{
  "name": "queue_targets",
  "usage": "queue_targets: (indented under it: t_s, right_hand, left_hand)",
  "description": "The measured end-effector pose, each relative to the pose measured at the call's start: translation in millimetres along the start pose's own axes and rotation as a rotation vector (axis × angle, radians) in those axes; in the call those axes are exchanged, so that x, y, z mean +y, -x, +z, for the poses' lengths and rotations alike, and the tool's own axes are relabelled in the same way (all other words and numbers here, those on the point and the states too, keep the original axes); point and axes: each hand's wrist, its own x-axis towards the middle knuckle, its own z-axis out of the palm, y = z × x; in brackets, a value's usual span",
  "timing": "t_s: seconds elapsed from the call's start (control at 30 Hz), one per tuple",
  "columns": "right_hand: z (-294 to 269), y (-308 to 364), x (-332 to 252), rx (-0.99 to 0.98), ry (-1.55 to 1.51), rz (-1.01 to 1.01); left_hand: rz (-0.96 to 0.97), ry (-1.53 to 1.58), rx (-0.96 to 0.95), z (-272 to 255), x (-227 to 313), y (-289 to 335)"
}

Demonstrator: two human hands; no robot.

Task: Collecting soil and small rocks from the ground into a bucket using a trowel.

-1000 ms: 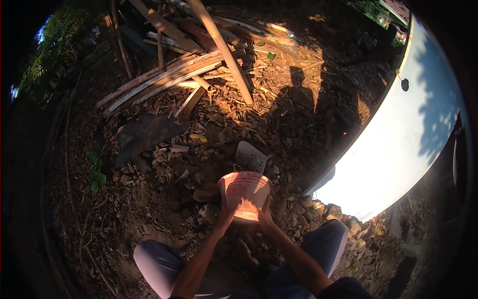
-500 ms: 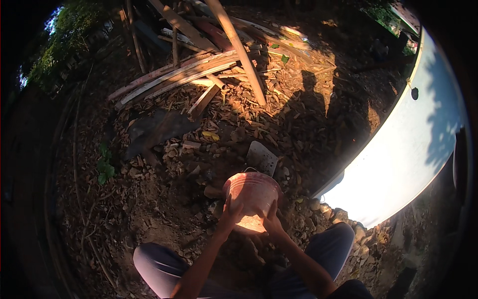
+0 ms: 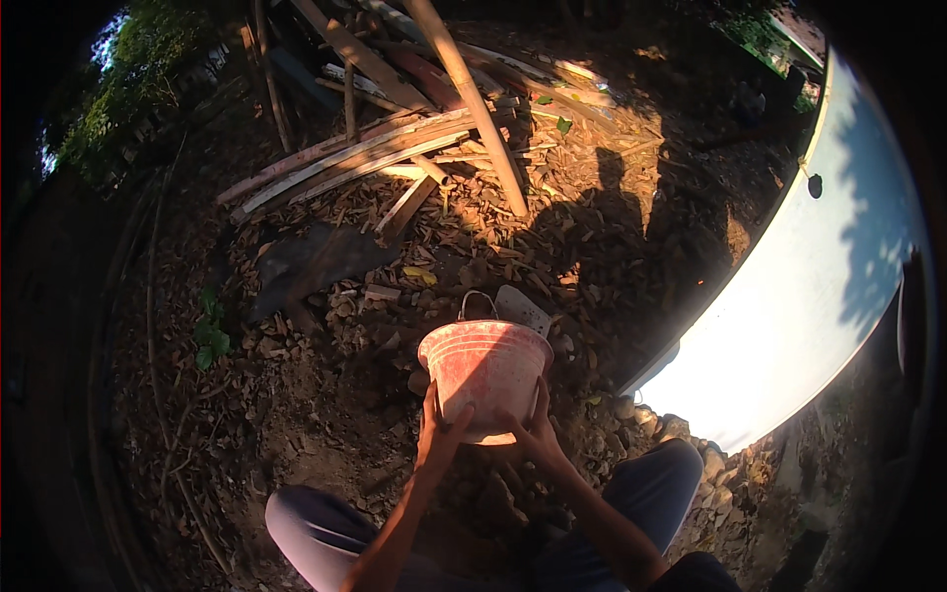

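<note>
Between my two hands is a worn reddish bucket [image 3: 485, 370], its outer wall and base facing me and its rim tipped away. A thin curved handle [image 3: 477, 296] shows beyond the far side of the rim. My left hand [image 3: 440, 434] grips the bucket low on its left side, fingers along the wall. On the opposite side, my right hand [image 3: 534, 426] holds it near the base. What the bucket contains, if anything, is hidden. Just behind it lies a pale flat blade [image 3: 523, 308], perhaps of a hoe or shovel, partly covered by the bucket.
Stones and dry leaves cover the dirt around my bent legs. Wooden planks [image 3: 355, 153] and a bamboo pole [image 3: 472, 104] lie piled ahead. A large pale curved panel [image 3: 789, 286] rises on the right, with rocks [image 3: 681, 429] along its foot. Dark sheeting [image 3: 321, 261] lies at left.
The bucket has tilted and shifted slightly left in my hands. Its handle now stands up beyond the rim, and less of the sunlit base shows.
</note>
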Motion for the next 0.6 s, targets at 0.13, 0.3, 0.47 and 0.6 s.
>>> queue_targets:
  t_s: [0.13,0.3,0.47,0.6]
  right_hand:
    - [-10,2,-37,-0.125,-0.352,-0.169]
    - [-37,-12,-31,-0.207,-0.391,-0.197]
    - [-44,-21,-54,-0.07,-0.734,0.122]
    - [-71,-38,-64,-0.065,-0.838,-0.02]
  left_hand:
    - [-0.038,0.312,-0.091,-5,36,10]
    - [0.113,0.274,-0.132,-20,51,14]
    - [0.327,0.059,-0.177,-28,38,5]
    - [0.298,0.045,-0.275,-23,44,4]
